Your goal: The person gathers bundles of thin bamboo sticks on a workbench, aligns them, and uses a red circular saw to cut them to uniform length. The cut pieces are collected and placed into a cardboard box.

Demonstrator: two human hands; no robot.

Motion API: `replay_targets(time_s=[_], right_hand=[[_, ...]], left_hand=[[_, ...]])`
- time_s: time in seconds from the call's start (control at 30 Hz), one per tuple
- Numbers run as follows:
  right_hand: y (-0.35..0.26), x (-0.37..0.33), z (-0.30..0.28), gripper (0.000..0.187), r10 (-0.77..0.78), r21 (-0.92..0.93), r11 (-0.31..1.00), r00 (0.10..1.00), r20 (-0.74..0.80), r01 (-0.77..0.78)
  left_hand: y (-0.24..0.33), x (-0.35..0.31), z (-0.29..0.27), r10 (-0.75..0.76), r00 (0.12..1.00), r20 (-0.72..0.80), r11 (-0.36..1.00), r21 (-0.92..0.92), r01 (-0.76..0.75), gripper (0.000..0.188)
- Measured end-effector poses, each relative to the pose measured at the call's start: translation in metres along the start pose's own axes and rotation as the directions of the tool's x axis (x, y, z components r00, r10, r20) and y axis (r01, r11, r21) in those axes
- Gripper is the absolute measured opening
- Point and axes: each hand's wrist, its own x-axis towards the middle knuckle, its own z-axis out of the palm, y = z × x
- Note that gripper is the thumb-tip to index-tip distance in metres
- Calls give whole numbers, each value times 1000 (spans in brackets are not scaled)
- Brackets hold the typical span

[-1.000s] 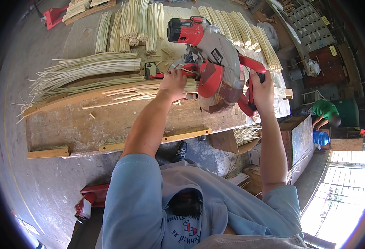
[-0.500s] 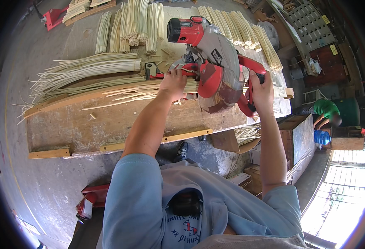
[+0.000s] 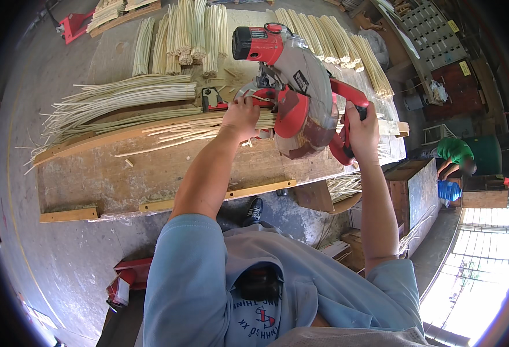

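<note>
A red and grey miter saw (image 3: 303, 72) stands on the wooden bench, its round blade guard facing me. My right hand (image 3: 363, 132) is wrapped round the saw's red D-shaped handle (image 3: 347, 89) on the right. Left of the blade guard, my left hand (image 3: 243, 118) is closed over a loose bundle of thin pale sticks (image 3: 191, 128) by the saw's fence. The sticks run leftward from under that hand. Their right ends and the blade's edge are hidden behind the guard, and the left fingertips are partly hidden too.
Long curved pale sticks (image 3: 133, 92) lie on the bench's left, behind a wooden rail (image 3: 87, 146). Bundled sticks (image 3: 188, 29) line the back. A cardboard box (image 3: 318, 196) of offcuts stands below the front edge. A person in green (image 3: 456, 151) bends down far right.
The saw's handle and guard have shifted very slightly left and down, my right hand moving with them. My left hand and the sticks stay in place.
</note>
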Motion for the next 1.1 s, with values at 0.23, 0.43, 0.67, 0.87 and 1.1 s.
replay_targets(time_s=[0.23, 0.43, 0.67, 0.87, 1.1], right_hand=[[-5, -4, 2, 31, 33, 25, 999, 999, 7, -33], [9, -5, 2, 31, -22, 34, 999, 1000, -8, 23], [5, -13, 3, 31, 17, 49, 999, 1000, -9, -16], [16, 7, -8, 39, -106, -130, 986, 994, -16, 103], [-38, 48, -17, 47, 7, -42, 999, 989, 149, 0]], left_hand=[[-1, 0, 1, -1, 1000, -7, 1000, 10, 2, 66], [2, 0, 0, -11, 1000, -8, 1000, -11, 11, 66], [2, -1, -1, -13, 1000, 3, 1000, 3, 13, 66], [4, 0, 3, 4, 1000, -25, 1000, 21, -4, 64], [1, 0, 7, 9, 999, -49, 999, 39, -7, 65]])
